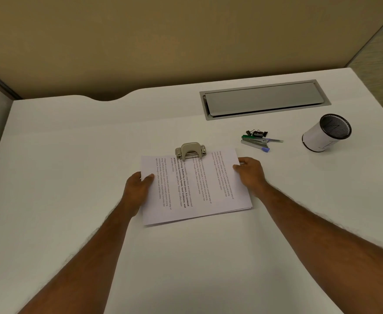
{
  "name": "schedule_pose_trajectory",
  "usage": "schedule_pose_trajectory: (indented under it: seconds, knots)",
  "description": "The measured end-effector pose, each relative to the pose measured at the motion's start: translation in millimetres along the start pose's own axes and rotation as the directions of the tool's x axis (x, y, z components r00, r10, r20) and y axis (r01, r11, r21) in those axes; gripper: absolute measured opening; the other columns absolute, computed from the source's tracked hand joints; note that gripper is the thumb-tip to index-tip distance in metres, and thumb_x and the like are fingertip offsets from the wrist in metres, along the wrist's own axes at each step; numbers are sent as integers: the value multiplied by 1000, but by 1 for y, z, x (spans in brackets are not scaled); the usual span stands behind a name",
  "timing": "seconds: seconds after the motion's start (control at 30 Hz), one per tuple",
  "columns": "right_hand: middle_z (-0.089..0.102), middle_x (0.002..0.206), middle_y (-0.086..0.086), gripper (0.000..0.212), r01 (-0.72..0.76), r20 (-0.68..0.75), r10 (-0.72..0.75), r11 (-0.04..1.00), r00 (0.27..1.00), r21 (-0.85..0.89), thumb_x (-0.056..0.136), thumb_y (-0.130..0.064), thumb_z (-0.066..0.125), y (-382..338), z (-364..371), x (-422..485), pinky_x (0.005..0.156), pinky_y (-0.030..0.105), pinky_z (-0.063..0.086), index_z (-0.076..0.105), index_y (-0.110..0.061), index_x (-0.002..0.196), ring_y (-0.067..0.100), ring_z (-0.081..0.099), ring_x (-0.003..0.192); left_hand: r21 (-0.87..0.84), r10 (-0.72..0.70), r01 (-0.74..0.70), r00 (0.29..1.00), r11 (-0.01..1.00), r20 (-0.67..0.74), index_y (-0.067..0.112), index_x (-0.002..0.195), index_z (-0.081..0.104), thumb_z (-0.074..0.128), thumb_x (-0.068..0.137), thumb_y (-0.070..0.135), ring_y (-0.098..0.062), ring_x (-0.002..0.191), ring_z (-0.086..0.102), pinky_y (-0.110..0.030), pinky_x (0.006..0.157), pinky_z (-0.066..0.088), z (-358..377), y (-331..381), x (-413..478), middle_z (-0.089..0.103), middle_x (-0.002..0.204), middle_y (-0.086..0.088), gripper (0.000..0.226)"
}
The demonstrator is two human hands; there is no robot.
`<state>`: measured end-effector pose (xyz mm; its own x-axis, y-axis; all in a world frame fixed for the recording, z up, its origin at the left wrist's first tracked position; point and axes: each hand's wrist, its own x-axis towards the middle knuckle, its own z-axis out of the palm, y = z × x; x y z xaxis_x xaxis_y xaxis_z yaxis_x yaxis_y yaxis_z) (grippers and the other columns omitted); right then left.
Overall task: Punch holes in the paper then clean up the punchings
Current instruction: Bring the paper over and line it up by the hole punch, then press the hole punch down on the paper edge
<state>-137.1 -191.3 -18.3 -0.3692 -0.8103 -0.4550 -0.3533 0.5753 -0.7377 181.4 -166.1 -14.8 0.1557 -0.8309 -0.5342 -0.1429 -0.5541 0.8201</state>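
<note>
- Paper (195,189), a thin stack of printed sheets, lies near the middle of the white desk (72,143), with its far edge pushed into the mouth of the hole punch.
- Desk surface reaches back to a tan partition wall (163,41); a grey cable hatch (264,99) is set into it at the far right.
- Left hand (138,186) grips the stack's left edge, thumb on top of the sheets and fingers tucked beneath.
- Right hand (250,174) clasps the right edge the same way, thumb pressed on the top sheet.
- White cup with a black mesh lining (326,133) stands at the far right, well apart from the stack.
- Hole punch (190,150), beige with a metal base, sits at the middle of the paper's far edge, handle up.
- Stapler (254,142) lies between punch and cup, with pens (272,140) just beside it.
- Black binder clips (256,133) sit just behind the stapler.
</note>
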Motion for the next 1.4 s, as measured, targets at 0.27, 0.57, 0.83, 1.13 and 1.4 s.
schedule_pose_trajectory:
  seconds: [0.27,0.57,0.83,1.13,1.4]
  knots:
    - [68,116,7,24,-15,-27,14,1000,1000,-16,89,-15,62,0,-5,3,94,47,51,65,-11,112,27,64,103,97,9,-6,999,995,-36,3,106,64,47,101,17,-20,79,67,-33,70,54,7,0,3,69,103,-11,22]
    - [70,112,7,21,23,-18,-24,998,1000,-53,88,-17,63,7,-4,6,93,47,52,66,-13,108,26,66,99,140,-4,12,998,990,-57,2,111,62,47,101,20,-29,88,67,-40,77,55,7,2,6,69,107,-13,25]
    - [71,109,6,19,78,-3,-78,991,997,-108,89,-18,61,8,-4,8,94,45,52,70,-14,106,24,65,99,147,-12,22,998,989,-67,1,110,61,48,100,21,-35,95,68,-48,86,56,2,1,8,69,109,-16,26]
    - [60,115,11,35,253,-126,-300,922,946,-293,88,-29,66,-8,3,11,93,37,50,63,-10,117,22,60,101,145,-11,23,997,989,-81,3,106,62,47,100,20,-29,89,66,-39,77,53,3,3,4,68,105,-12,23]
    - [62,106,5,31,547,191,-512,781,837,-301,89,-26,64,-69,54,26,87,35,50,66,-14,117,13,57,91,148,2,11,996,989,-86,5,99,59,47,100,20,-23,81,64,-30,64,49,5,0,5,68,101,-10,19]
